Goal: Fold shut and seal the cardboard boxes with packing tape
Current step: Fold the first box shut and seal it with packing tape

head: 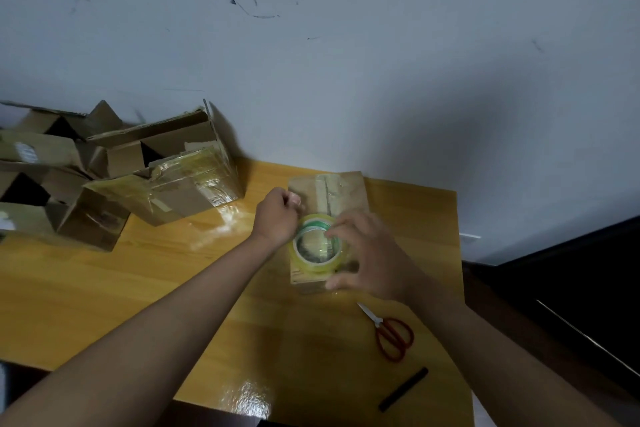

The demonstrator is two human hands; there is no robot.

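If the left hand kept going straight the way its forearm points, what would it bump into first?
Probably the top of the small cardboard box, just past the left hand, with the wall beyond it. The tape roll sits beside that line; depth is hard to judge.

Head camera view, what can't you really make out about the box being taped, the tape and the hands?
- Small box: near half hidden by both hands and the tape roll.
- Tape's loose end: clear film, hidden in the left hand.
- Right hand: its fingers cover the roll's right side.
- Pile of boxes: blurred, cut by the left edge.
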